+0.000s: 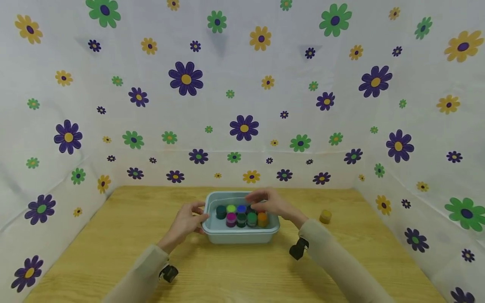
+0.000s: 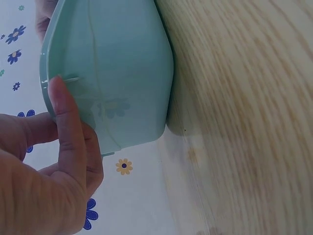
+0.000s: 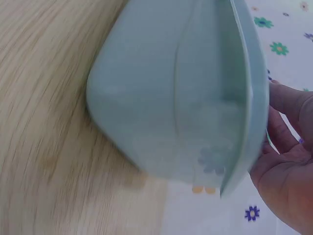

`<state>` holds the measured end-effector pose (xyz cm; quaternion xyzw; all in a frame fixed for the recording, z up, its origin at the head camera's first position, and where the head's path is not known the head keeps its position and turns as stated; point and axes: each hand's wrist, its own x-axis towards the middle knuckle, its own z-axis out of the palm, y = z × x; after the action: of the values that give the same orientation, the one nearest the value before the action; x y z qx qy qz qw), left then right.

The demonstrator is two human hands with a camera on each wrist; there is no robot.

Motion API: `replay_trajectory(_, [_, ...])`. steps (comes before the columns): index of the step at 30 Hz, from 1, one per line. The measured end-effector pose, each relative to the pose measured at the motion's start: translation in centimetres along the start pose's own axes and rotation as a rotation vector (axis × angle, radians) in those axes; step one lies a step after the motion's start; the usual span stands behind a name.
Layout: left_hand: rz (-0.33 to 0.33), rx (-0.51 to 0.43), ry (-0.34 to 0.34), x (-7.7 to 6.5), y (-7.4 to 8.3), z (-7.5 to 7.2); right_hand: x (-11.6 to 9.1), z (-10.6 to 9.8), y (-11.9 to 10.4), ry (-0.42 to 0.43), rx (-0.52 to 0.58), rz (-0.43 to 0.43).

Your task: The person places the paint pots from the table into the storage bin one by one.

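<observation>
A light blue plastic basin (image 1: pixel 242 237) stands on the wooden table, holding several small paint pots. The front row includes a magenta pot (image 1: pixel 231 219), a green pot (image 1: pixel 251 219) and an orange pot (image 1: pixel 262 219). Behind them are a lime pot (image 1: pixel 231 209) and a blue pot (image 1: pixel 241 209). My left hand (image 1: pixel 185 219) grips the basin's left rim between thumb and fingers. Over the back right of the basin reaches my right hand (image 1: pixel 270 203), thumb and fingers apart, with no pot visible between them. It partly covers a dark pot (image 1: pixel 250 209). The basin wall (image 3: pixel 146 93) hides its fingertips in the right wrist view.
A yellow paint pot (image 1: pixel 325 216) stands alone on the table, right of the basin. White cloth (image 1: pixel 212 109) printed with flowers hangs behind the table and along both sides. A small black camera is strapped to each wrist.
</observation>
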<state>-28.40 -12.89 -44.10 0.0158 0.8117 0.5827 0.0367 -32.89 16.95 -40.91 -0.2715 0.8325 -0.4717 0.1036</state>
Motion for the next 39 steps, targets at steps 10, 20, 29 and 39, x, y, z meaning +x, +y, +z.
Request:
replay_trajectory(10, [-0.016, -0.017, 0.007, -0.2, -0.4, -0.2, -2.6, -3.4, 0.8, 0.049, -0.028, -0.046])
replay_trajectory(20, [-0.003, -0.011, -0.003, 0.0, -0.1, -0.4, -4.1, -6.3, 2.1, 0.041, -0.063, 0.03])
replay_trajectory(29, [-0.01, -0.015, -0.006, -0.1, -0.3, -0.3, -6.3, -8.9, 4.0, 0.013, -0.099, 0.024])
replay_trajectory(39, [0.004, -0.007, -0.012, 0.1, 0.2, -0.2, -8.7, -10.7, 5.7, 0.079, -0.118, 0.14])
